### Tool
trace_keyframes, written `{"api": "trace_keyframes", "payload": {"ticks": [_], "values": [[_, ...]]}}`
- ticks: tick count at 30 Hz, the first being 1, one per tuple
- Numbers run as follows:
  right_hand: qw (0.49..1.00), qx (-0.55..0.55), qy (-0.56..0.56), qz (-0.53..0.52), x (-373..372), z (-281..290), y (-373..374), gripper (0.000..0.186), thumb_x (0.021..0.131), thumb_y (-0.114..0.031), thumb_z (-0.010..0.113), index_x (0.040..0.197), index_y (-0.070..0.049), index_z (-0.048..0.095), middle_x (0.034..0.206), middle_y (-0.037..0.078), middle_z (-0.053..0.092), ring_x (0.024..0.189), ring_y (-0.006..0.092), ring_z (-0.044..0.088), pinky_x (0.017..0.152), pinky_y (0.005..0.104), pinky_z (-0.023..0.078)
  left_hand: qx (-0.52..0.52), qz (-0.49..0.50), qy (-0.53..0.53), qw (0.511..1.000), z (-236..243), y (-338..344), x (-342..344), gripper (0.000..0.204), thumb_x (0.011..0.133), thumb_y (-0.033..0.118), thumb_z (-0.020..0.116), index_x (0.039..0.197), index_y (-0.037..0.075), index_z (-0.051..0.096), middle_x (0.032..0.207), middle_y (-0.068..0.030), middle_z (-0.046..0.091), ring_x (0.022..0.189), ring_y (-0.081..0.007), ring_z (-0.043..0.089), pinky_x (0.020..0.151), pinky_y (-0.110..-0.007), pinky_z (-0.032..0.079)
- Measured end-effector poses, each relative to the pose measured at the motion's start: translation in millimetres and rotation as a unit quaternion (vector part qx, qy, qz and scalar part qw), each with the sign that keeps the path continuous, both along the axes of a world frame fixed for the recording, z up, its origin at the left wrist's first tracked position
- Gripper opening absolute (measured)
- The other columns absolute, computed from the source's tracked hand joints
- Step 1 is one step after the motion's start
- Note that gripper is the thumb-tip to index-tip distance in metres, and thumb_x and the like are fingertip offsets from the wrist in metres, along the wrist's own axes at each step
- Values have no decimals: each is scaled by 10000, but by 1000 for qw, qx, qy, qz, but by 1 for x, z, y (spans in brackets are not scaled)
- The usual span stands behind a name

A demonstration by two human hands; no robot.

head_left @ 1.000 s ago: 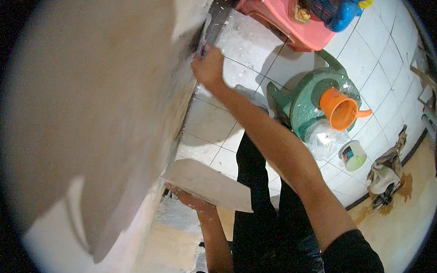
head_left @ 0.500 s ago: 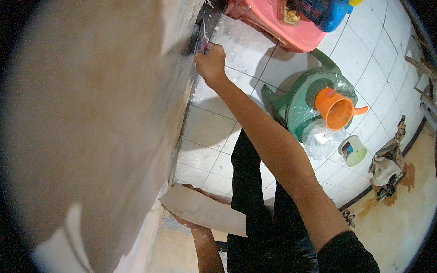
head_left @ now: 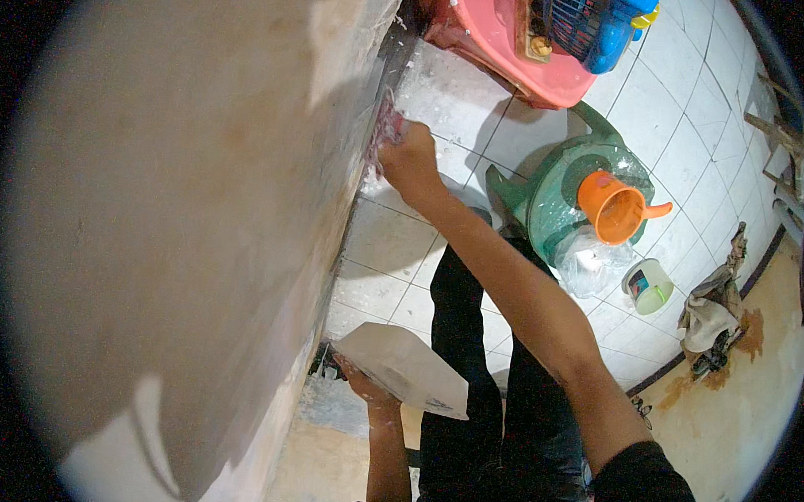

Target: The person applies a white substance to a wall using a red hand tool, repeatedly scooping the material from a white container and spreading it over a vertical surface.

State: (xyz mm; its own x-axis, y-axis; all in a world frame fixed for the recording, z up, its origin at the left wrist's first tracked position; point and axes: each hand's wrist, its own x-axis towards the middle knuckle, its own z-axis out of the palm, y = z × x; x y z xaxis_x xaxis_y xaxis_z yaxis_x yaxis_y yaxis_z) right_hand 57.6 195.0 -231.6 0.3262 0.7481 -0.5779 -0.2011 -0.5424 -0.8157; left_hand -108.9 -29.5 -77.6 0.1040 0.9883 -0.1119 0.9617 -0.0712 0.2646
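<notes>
My right hand [head_left: 412, 163] is closed around a small scraper-like tool [head_left: 386, 131] with a reddish, smeared look, held against the foot of the wall [head_left: 182, 199]. Motion and smears hide the tool's exact shape. Lower down, beside the wall's edge, my left hand [head_left: 368, 387] grips a flat off-white board [head_left: 402, 362] from below, its fingers partly hidden under it. The board is tilted, with a greyish smear along its lower part. Whitish marks show on the left hand's skin.
A green plastic stool [head_left: 550, 199] stands to the right, bearing an orange dipper [head_left: 618, 210] and a clear plastic bag [head_left: 588, 257]. Nearby is a small pale tub [head_left: 647, 286]. Ahead is a pink basin [head_left: 480, 41] with a blue basket [head_left: 582, 27]. Crumpled cloth [head_left: 709, 319] lies far right.
My right hand has come back toward me along the wall's foot with the tool. The board in my left hand has turned and tipped, showing more of its face.
</notes>
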Motion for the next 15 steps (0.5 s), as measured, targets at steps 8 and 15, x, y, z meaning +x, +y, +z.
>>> {"api": "trace_keyframes", "payload": {"ticks": [8, 15], "values": [[994, 82, -60, 28, -21, 133, 5, 142, 739, -82, 545, 692, 51, 555, 589, 233, 528, 572, 380, 548, 548, 425, 420, -72, 236, -291, 925, -8, -31, -16, 451, 933, 364, 387, 1278, 76, 368, 1249, -103, 468, 1110, -230, 472, 1018, -402, 319], [992, 18, -116, 54, -11, 83, -30, 127, 729, -68, 523, 706, 55, 543, 585, 212, 533, 609, 376, 546, 586, 452, 414, -113, 402, -584, 696, -9, -51, -34, 474, 930, 404, 369, 1285, 89, 368, 1299, -95, 424, 1173, -241, 421, 1044, -424, 283]]}}
